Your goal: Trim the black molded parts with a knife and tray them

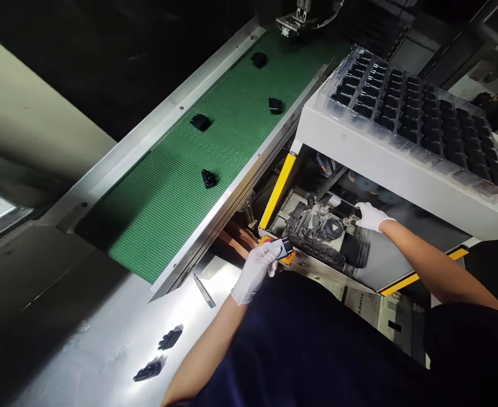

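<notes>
My left hand (pixel 255 272) in a white glove holds a small dark rectangular part (pixel 283 247) with a pale face, just in front of an orange piece (pixel 289 259) at the machine's lower edge. My right hand (pixel 373 217), also gloved, reaches under a white machine housing (pixel 380 158). Its fingers rest against a small metal fitting (pixel 350 224) beside a grimy black mechanism (pixel 316 229). Part of that mechanism lies in shadow, and I cannot make out its details.
A green conveyor belt (pixel 181 164) with steel side rails carries several black plastic parts. A clear tray (pixel 414 118) of black parts sits on the housing. Two black parts (pixel 159 353) and a metal strip (pixel 204 291) lie on a steel surface. A yellow guard bar (pixel 277 192) edges the opening.
</notes>
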